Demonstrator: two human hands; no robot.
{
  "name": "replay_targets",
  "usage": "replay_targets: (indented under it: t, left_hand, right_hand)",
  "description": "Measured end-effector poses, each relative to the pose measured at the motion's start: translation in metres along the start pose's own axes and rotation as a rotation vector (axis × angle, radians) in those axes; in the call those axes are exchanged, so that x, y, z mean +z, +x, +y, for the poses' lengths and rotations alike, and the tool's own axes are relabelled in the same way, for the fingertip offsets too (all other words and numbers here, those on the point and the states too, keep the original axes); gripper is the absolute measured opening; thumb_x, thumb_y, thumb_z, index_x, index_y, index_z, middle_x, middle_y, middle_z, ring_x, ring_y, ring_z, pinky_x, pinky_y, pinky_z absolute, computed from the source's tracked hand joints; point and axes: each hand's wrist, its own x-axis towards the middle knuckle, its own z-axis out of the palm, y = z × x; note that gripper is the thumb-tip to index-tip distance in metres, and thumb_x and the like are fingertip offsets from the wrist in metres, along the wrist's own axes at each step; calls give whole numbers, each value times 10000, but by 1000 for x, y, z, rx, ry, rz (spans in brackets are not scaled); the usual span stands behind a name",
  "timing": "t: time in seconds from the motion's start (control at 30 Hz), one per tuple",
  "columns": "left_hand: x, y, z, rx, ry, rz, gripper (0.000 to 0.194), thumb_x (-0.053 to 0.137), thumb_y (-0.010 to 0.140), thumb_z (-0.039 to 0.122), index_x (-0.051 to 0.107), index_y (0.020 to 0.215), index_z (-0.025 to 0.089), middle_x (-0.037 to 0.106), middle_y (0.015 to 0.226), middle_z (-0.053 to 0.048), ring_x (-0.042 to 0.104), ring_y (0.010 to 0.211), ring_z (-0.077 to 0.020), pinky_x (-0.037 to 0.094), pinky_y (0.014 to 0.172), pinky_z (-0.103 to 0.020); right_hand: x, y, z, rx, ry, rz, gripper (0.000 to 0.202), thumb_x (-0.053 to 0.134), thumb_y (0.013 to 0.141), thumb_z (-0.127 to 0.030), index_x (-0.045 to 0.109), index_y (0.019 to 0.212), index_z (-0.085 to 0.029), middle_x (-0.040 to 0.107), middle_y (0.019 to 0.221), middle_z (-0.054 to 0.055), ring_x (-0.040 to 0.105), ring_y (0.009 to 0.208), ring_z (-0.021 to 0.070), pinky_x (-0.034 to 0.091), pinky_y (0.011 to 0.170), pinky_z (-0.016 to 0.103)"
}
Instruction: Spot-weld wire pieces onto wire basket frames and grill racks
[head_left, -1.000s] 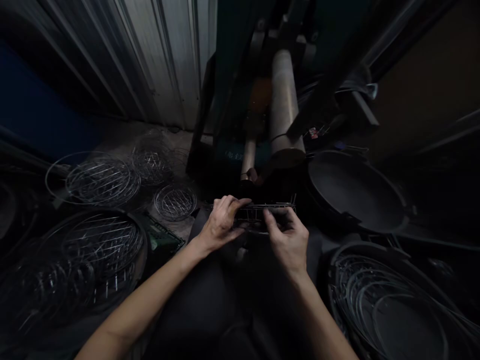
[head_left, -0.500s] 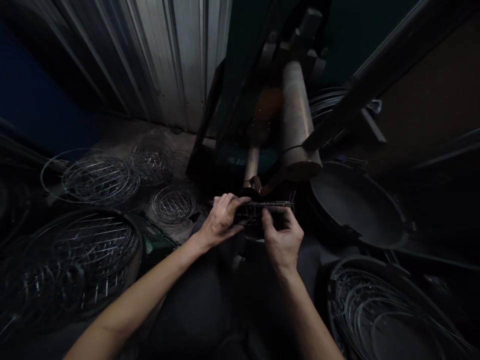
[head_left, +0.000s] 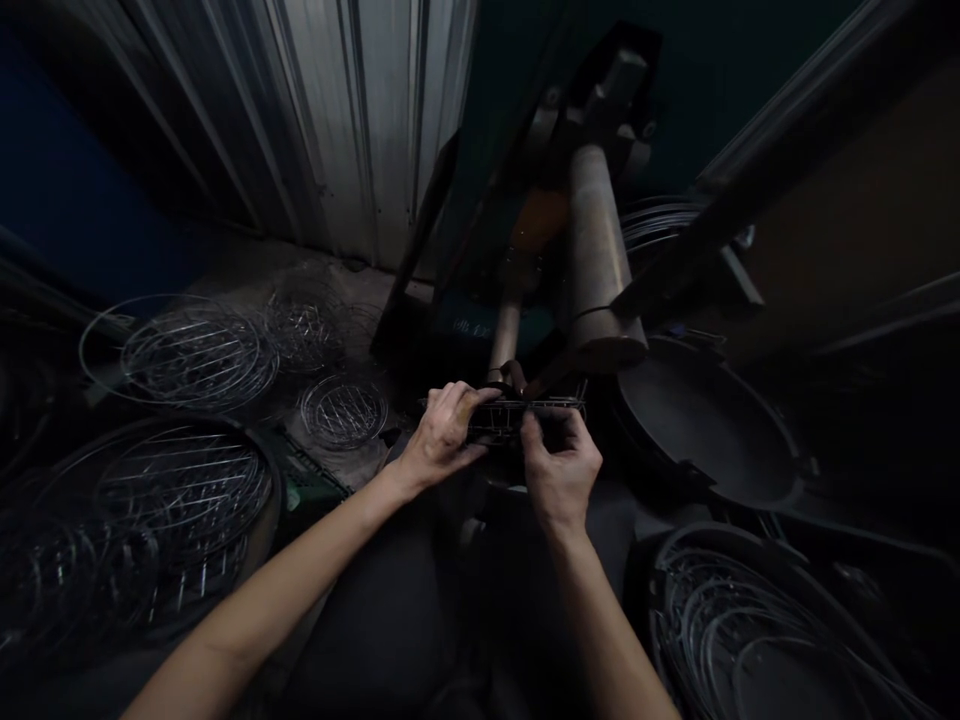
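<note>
A round wire rack [head_left: 501, 418], seen nearly edge-on, sits under the lower end of a machine's metal rod [head_left: 506, 335]. My left hand [head_left: 442, 435] grips the rack's left side, thumb and fingers around its edge. On the right, my right hand [head_left: 561, 460] pinches the rack's near edge between thumb and fingers. Dim light hides the fingertips and the exact point where rack and machine meet. Just above my right hand hangs a thick metal cylinder [head_left: 600, 260] of the machine.
Stacks of round wire racks [head_left: 199, 355] lie on the floor at left. A tub [head_left: 274, 470] holds more racks. At right stand a dark round basin [head_left: 709, 425] and a tub [head_left: 671, 640] of wire rings. Corrugated metal wall [head_left: 360, 120] stands behind.
The view has shifted slightly, so the machine appears a little lower. Both hands keep their hold on the wire rack, with my right hand slightly further left in view.
</note>
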Motion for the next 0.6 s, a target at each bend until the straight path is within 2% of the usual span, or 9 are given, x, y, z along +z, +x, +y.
replay_targets:
  t: [0.33, 0.6]
  left_hand:
    - [-1, 4, -4, -11, 58, -18, 551, 611, 755, 189, 398, 1264, 167, 522, 1032, -74, 501, 943, -232, 348, 806, -354]
    - [2, 7, -15, 48, 173, -17, 581, 641, 757, 200, 387, 1279, 175, 543, 1054, -86, 502, 946, -237, 342, 805, -354]
  right_hand:
    - [5, 5, 2, -35, 2, 5, 186, 616, 773, -348, 563, 748, -172, 591, 648, -16, 532, 570, 112, 427, 576, 223]
    - [9, 3, -1, -48, -31, 7, 135, 595, 783, -316, 573, 769, -184, 603, 671, -15, 553, 588, 122, 453, 592, 234]
